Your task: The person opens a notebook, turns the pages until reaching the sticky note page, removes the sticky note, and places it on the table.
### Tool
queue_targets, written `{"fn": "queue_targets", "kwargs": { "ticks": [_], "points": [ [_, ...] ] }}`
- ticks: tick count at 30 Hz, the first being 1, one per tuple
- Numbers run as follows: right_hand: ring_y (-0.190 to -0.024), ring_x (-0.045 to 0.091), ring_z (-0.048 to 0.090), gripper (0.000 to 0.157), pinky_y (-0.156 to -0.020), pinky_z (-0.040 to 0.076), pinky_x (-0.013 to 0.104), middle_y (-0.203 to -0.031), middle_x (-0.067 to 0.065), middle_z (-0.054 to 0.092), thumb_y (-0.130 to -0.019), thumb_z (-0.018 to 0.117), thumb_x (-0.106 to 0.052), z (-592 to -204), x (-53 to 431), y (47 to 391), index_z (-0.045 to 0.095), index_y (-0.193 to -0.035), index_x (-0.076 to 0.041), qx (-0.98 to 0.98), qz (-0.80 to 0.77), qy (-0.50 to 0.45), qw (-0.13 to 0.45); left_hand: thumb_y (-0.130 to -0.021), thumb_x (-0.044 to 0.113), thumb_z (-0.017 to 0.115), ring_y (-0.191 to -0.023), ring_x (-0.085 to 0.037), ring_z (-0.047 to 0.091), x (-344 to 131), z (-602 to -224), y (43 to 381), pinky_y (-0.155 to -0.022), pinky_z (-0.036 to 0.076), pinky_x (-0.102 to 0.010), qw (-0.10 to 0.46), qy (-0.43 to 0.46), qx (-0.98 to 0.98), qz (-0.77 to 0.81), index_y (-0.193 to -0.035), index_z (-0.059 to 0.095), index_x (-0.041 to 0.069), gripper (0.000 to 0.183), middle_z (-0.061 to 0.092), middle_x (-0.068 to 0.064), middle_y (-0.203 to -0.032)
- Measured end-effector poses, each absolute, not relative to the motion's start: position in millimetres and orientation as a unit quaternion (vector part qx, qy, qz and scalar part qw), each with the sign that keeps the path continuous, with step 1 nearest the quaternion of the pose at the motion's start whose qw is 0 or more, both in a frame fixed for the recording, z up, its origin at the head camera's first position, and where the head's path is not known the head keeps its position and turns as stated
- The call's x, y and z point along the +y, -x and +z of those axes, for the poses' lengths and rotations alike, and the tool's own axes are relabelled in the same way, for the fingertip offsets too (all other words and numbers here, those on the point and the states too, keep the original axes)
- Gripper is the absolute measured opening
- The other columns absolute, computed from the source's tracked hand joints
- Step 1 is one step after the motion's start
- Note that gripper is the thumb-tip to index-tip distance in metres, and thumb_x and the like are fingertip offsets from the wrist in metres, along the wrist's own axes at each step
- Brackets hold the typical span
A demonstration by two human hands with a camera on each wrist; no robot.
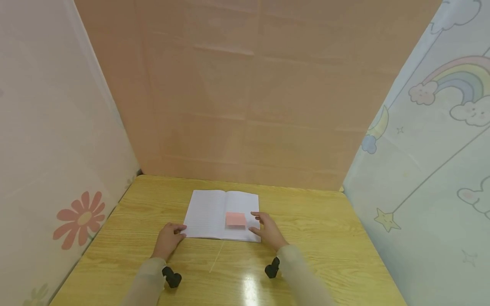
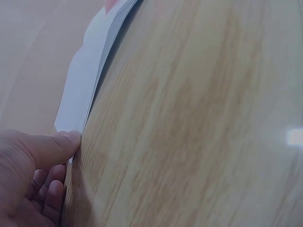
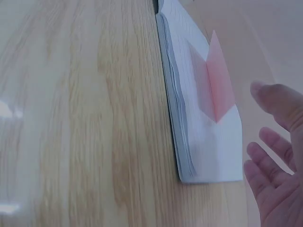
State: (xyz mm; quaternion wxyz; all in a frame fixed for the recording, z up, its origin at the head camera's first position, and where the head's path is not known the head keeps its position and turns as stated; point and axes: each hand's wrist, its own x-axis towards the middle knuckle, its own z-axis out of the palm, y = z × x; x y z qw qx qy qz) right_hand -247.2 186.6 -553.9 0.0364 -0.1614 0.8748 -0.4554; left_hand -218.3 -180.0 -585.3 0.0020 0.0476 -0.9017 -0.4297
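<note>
An open notebook (image 1: 204,212) with lined white pages lies on the wooden table. On its right page is a pink sticky note (image 1: 235,219), one part of it standing up from the page in the right wrist view. My left hand (image 1: 169,241) pinches the notebook's near left corner, with the thumb (image 2: 66,142) on top and the other fingers curled below. Over the right edge of the notebook hovers my right hand (image 1: 269,231), fingers spread and holding nothing. Its thumb (image 3: 274,99) is apart from the sticky note.
A thin pale ribbon (image 1: 216,257) runs from the notebook's spine toward the front of the table (image 1: 325,238). Behind stands a tan backdrop (image 1: 245,106); printed sheets hang at left and right. Each wrist wears a small black device (image 1: 172,277).
</note>
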Motion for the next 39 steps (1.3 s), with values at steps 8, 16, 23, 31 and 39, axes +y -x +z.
{"fn": "queue_targets", "kwargs": {
  "ticks": [8, 16, 23, 31, 39],
  "points": [
    [-0.117, 0.034, 0.055, 0.048, -0.100, 0.047, 0.046, -0.131, 0.014, 0.055, -0.087, 0.073, -0.018, -571, 175, 254, 0.056, -0.129, -0.005, 0.846, -0.513, 0.141, 0.042, -0.087, 0.008, 0.069, -0.106, -0.032, 0.057, -180, -586, 219, -0.092, 0.046, -0.051, -0.001, -0.051, -0.901, -0.432, -0.112, 0.071, 0.003, 0.026, 0.059, -0.017, -0.112],
    [-0.107, 0.034, 0.060, 0.042, -0.090, 0.053, 0.043, -0.120, 0.020, 0.058, -0.085, 0.074, -0.010, -578, 168, 255, 0.058, -0.123, -0.001, 0.836, -0.532, 0.128, 0.044, -0.087, 0.008, 0.068, -0.106, -0.033, 0.057, -180, -585, 217, -0.091, 0.047, -0.051, 0.002, -0.043, -0.901, -0.432, -0.112, 0.071, 0.002, 0.026, 0.059, -0.019, -0.113],
    [-0.098, 0.024, 0.062, 0.036, -0.086, 0.054, 0.034, -0.111, 0.014, 0.063, -0.085, 0.073, -0.008, -581, 163, 259, 0.061, -0.118, -0.004, 0.850, -0.511, 0.120, 0.040, -0.087, 0.008, 0.068, -0.105, -0.033, 0.057, -180, -583, 217, -0.092, 0.046, -0.052, 0.005, -0.042, -0.900, -0.434, -0.112, 0.071, 0.002, 0.026, 0.059, -0.019, -0.112],
    [-0.090, 0.018, 0.062, 0.029, -0.080, 0.054, 0.029, -0.101, 0.012, 0.065, -0.084, 0.072, -0.004, -581, 161, 262, 0.063, -0.112, -0.003, 0.857, -0.502, 0.112, 0.028, -0.087, 0.007, 0.068, -0.108, -0.035, 0.057, -179, -582, 217, -0.093, 0.045, -0.053, 0.001, -0.045, -0.900, -0.434, -0.112, 0.071, 0.002, 0.026, 0.058, -0.020, -0.115],
    [-0.084, 0.011, 0.060, 0.020, -0.075, 0.051, 0.022, -0.095, 0.005, 0.066, -0.084, 0.072, -0.003, -585, 161, 265, 0.066, -0.103, -0.009, 0.867, -0.486, 0.106, 0.011, -0.086, 0.006, 0.069, -0.107, -0.034, 0.057, -179, -583, 217, -0.093, 0.046, -0.053, 0.004, -0.043, -0.903, -0.428, -0.111, 0.071, 0.002, 0.025, 0.058, -0.020, -0.115]
  ]
}}
